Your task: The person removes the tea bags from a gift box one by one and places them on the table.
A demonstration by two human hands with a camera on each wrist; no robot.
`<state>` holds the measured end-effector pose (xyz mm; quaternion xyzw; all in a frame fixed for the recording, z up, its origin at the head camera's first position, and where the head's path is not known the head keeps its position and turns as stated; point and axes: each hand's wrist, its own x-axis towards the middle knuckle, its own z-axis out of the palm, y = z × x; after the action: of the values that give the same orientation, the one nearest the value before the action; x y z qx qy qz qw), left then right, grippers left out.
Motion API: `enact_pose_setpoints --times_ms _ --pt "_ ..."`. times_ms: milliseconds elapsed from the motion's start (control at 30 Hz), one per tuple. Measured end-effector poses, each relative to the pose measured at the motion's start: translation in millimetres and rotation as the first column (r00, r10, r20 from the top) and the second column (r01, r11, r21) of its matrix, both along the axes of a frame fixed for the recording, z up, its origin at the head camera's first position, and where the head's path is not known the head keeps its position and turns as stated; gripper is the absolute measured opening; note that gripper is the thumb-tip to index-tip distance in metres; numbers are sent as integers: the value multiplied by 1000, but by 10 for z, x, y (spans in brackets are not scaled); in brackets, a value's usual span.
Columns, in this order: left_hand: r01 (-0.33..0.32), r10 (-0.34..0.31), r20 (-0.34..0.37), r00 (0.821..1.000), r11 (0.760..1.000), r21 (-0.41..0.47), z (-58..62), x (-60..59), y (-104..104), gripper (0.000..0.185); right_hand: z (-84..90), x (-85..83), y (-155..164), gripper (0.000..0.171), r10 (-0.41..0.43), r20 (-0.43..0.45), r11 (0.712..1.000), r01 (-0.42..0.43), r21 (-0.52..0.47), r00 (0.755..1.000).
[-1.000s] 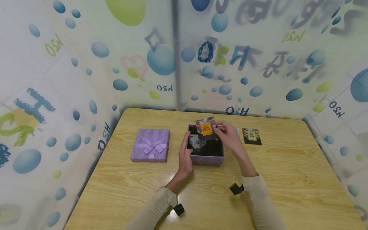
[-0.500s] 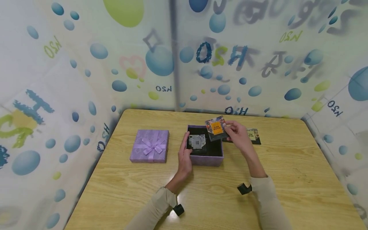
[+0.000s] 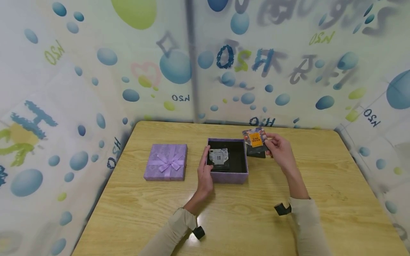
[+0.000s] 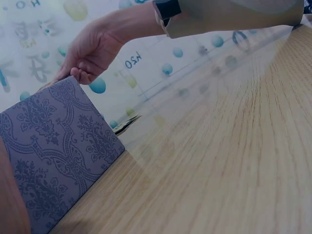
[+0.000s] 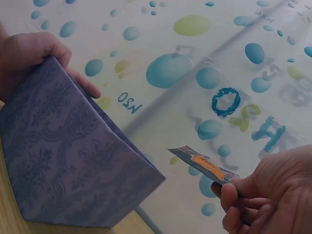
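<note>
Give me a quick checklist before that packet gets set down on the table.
1. Right hand pinches the packet: ok.
2. Packet clear of the box, off its right rim: ok.
3. Left hand steadies the box's left wall: ok.
4. Landing spot free: not ok, a dark packet lies right beneath.
5. Lid out of the way, left of the box: ok.
6. How many packets are left in the box: cannot tell.

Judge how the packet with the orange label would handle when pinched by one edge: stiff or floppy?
Probably light: the right hand holds the packet by fingertips alone. Likely slightly stiff, since it juts out unsupported in the right wrist view. Its thin edge suggests it bends easily.
</note>
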<state>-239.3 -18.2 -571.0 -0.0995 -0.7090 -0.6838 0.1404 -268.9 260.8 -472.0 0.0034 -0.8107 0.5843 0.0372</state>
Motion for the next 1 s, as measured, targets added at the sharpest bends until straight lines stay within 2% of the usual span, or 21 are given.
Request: enact_pose_setpoints --times_ms 200,433,667,800,1000 --pt "12 -12 12 1000 1000 11 -6 -5 14 75 33 43 172 45 -20 1 1000 20 18 1000" --pt "3 -3 21 1000 1000 31 -14 -7 19 75 30 67 427 47 -33 -19 999 33 -5 999" --pt "9 -9 4 1000 999 40 -14 -11 24 77 -26 92 792 45 -151 -32 989 150 -9 988" --pt "11 -11 -4 1000 999 39 -28 -20 24 77 -64 84 947 44 -202 -11 977 201 -72 979" --pt "8 -8 4 1000 1000 29 -30 -19 21 77 -103 73 1048 36 -236 11 963 235 -128 972"
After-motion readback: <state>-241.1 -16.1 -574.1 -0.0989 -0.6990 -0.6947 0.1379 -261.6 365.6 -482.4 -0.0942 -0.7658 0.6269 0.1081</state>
